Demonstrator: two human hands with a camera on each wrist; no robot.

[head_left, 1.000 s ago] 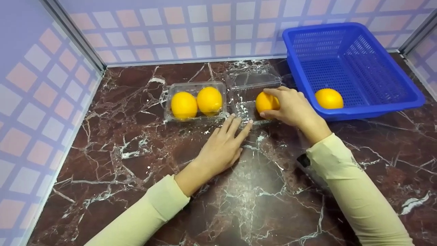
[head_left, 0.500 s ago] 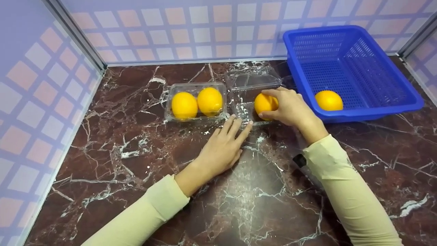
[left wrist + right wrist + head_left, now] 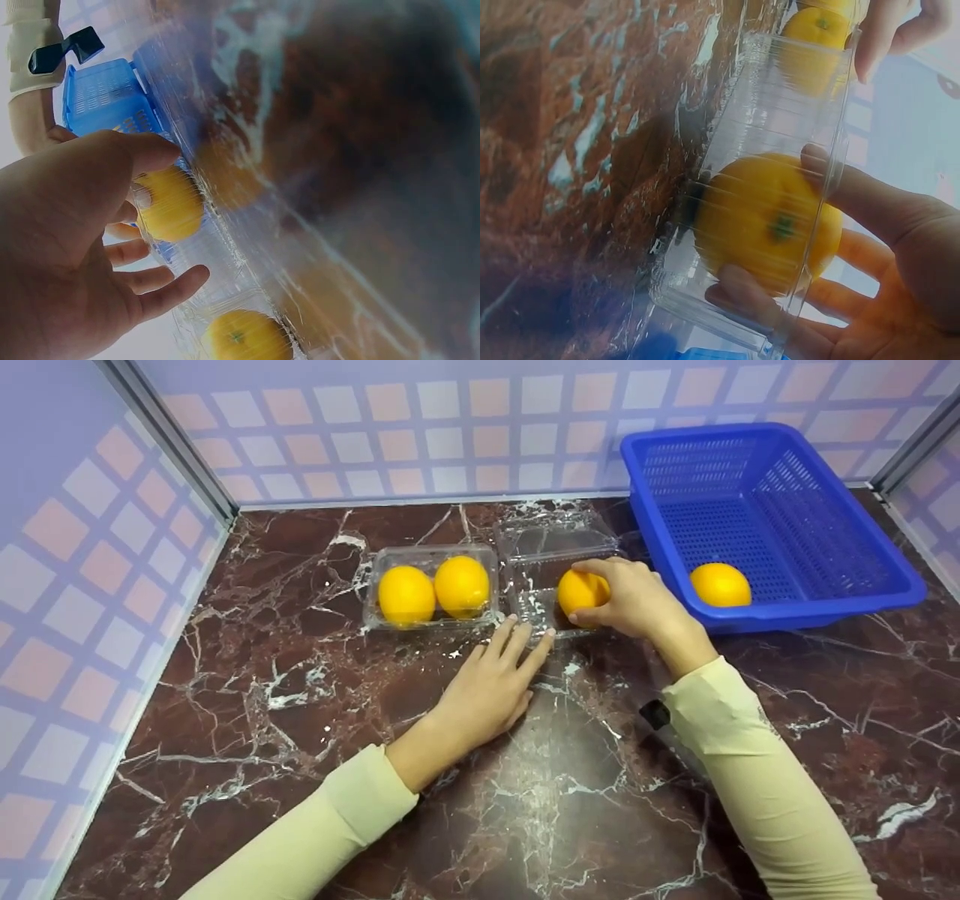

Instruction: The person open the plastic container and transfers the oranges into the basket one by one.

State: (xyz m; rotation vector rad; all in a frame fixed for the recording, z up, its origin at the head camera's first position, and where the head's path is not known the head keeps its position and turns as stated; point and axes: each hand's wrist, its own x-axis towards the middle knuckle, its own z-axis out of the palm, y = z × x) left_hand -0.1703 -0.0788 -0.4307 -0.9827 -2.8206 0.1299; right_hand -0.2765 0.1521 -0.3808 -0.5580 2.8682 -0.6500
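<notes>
My right hand grips an orange with thumb and fingers. That orange sits in the right part of a clear plastic fruit box, whose lid lies folded back toward the wall. In the right wrist view, the fingers reach inside the box wall around the orange. My left hand has its fingers spread and fairly straight, with fingertips at the near edge of this box. Left of it stands another clear box with two oranges side by side; whether its lid is fastened, I cannot tell.
A blue plastic basket stands at the right, close beside the lidded-back box, with one orange in its near left corner. Tiled-pattern walls bound the dark marbled tabletop at the back and sides.
My right hand and the orange it holds have shifted very slightly left within the box. The left hand stays where it was. The head view has tilted a little.
</notes>
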